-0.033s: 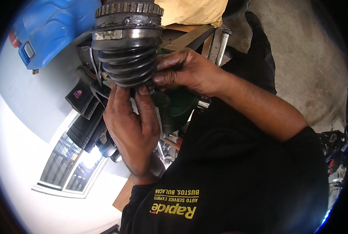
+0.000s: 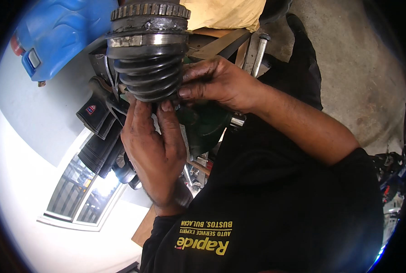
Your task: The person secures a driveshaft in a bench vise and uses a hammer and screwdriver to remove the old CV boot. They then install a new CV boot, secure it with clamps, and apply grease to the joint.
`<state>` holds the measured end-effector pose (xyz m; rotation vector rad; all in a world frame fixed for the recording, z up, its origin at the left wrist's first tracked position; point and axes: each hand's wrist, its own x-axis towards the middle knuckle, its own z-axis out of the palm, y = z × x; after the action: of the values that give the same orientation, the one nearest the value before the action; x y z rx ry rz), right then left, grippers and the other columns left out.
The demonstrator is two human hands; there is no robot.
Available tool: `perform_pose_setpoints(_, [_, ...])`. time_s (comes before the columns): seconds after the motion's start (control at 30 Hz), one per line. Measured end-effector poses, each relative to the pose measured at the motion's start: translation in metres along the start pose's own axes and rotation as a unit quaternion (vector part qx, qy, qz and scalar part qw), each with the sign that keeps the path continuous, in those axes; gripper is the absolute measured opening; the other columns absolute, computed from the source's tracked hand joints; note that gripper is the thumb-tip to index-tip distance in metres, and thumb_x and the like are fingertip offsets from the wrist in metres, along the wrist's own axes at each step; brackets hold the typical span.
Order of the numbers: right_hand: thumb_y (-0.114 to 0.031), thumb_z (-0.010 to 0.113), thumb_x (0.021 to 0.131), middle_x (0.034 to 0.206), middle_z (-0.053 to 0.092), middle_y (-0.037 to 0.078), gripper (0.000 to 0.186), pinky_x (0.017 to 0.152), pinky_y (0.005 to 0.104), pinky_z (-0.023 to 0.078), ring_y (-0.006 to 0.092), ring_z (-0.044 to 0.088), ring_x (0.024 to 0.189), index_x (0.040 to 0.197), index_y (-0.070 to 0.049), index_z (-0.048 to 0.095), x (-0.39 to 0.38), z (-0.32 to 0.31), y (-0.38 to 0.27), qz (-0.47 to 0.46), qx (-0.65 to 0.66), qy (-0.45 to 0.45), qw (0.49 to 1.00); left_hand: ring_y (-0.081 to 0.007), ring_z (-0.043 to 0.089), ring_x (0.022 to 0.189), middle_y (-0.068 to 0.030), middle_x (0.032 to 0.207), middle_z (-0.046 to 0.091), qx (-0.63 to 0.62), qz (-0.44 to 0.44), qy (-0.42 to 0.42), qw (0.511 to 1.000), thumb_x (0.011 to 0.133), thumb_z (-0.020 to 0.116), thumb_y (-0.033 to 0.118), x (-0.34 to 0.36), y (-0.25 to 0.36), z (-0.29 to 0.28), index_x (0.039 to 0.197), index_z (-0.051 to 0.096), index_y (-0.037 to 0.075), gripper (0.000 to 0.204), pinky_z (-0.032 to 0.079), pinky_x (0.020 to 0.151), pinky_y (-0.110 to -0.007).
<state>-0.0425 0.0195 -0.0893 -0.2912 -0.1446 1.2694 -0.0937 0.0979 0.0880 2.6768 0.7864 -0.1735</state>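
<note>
A black ribbed CV axle boot (image 2: 150, 73) stands upright at the upper middle, its narrow end toward me. A shiny metal clamp band (image 2: 144, 40) circles its wide end, below a toothed ring (image 2: 150, 11) on the greasy joint. My left hand (image 2: 153, 136) pinches at the narrow end from below, thumb and fingertips against the rubber. From the right, my right hand (image 2: 219, 84) closes on the same end, its thumb beside the boot and its other fingertips hidden behind it. Whether a small part sits between the fingers cannot be seen.
Just behind my hands is a green vise (image 2: 207, 129) with a steel handle bar (image 2: 260, 54). A blue plastic jug (image 2: 62, 36) is at the upper left, near black rubber boots (image 2: 93, 111). Yellowish paper (image 2: 225, 13) lies at the top; concrete floor (image 2: 353, 82) spreads right.
</note>
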Motion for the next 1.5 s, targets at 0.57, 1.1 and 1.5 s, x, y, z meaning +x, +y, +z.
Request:
perform_pose_setpoints(0.57, [-0.017, 0.079, 0.098, 0.111, 0.077, 0.005, 0.027, 0.095, 0.0291, 0.056, 0.0124, 0.071, 0.105, 0.121, -0.003, 0.077, 0.004, -0.002, 0.001, -0.025, 0.005, 0.008, 1.0, -0.024, 0.071, 0.089, -0.019, 0.104, 0.071, -0.084, -0.007, 0.043, 0.995, 0.101, 0.059, 0.002, 0.002, -0.003, 0.01, 0.117, 0.069, -0.006, 0.021, 0.054, 0.08, -0.033])
perform_pose_setpoints(1.1, [-0.02, 0.083, 0.094, 0.11, 0.076, 0.005, 0.024, 0.097, 0.0319, 0.054, 0.0136, 0.069, 0.107, 0.113, -0.005, 0.08, 0.005, -0.005, 0.002, -0.073, -0.059, 0.002, 0.996, -0.0371, 0.075, 0.083, -0.0186, 0.102, 0.073, 0.087, 0.013, 0.037, 0.995, 0.091, 0.069, 0.015, 0.0, -0.01, 0.008, 0.121, 0.069, -0.001, 0.033, 0.057, 0.076, -0.037])
perform_pose_setpoints(1.5, [-0.012, 0.081, 0.094, 0.108, 0.074, 0.006, 0.02, 0.099, 0.0323, 0.053, 0.0151, 0.069, 0.107, 0.112, -0.003, 0.08, 0.006, -0.003, 0.001, -0.092, -0.035, -0.001, 0.995, -0.0264, 0.075, 0.08, -0.0166, 0.093, 0.074, 0.111, 0.05, 0.053, 0.991, 0.099, 0.059, 0.011, 0.002, -0.012, 0.013, 0.118, 0.072, -0.003, 0.027, 0.056, 0.074, -0.036])
